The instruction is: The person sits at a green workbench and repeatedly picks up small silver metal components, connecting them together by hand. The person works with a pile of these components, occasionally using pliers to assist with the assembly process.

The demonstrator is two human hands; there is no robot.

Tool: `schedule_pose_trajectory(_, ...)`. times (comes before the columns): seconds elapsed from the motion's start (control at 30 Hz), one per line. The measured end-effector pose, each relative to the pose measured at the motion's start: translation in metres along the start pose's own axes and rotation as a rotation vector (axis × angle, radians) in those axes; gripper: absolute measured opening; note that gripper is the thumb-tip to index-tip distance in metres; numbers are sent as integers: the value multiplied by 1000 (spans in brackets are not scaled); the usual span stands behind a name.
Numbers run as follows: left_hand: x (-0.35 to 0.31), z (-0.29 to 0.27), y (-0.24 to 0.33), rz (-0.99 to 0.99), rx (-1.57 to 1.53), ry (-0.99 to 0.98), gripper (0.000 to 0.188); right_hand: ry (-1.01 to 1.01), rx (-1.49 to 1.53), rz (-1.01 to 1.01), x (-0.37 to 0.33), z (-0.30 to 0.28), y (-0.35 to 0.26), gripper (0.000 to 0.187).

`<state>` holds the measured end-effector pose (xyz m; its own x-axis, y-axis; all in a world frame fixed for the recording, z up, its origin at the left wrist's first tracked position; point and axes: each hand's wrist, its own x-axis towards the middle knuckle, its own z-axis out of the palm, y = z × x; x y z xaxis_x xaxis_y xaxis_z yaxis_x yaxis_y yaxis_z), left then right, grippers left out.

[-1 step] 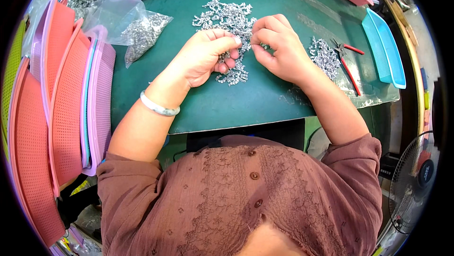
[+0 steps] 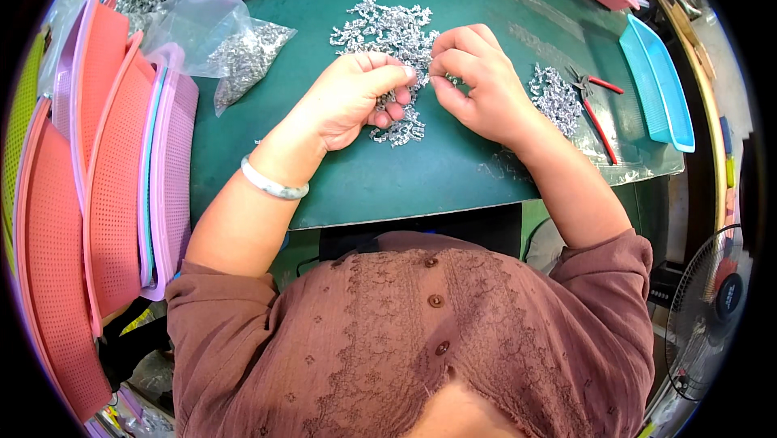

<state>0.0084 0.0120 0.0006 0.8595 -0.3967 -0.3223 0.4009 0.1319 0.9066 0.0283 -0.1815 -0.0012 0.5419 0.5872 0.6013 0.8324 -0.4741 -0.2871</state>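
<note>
A loose pile of small silvery metal pieces [image 2: 380, 27] lies on the green tabletop in front of me. Over the pile's near part, my left hand [image 2: 363, 97] is closed, thumb against the bent fingers; silvery pieces show between thumb and fingertips. Just to its right, my right hand [image 2: 479, 82] is closed in a pinch, and its fingers hide what they hold, if anything. The two hands are close but apart. Right of my right hand lies a smaller heap of silvery pieces [image 2: 554, 100], with red-handled pliers [image 2: 597, 118] resting open beside it.
A clear plastic bag of small metal parts [image 2: 249, 58] lies left on the green table [image 2: 356, 187]. Stacked pink and purple perforated baskets [image 2: 121, 187] stand along the left. A light blue tray [image 2: 660, 86] sits at the right edge, above a fan [image 2: 702, 308].
My left hand has shifted very slightly to the right. My right hand, the piles and the pliers look unmoved.
</note>
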Motion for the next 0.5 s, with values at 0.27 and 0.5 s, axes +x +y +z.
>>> schedule_pose_trajectory(0.27,-2,6,-3,3,14,-18,10,72,37,-33,2,-1,-7,10)
schedule_pose_trajectory(0.5,-1,2,-4,21,53,-68,10,51,159,15,0,-2,-3,9)
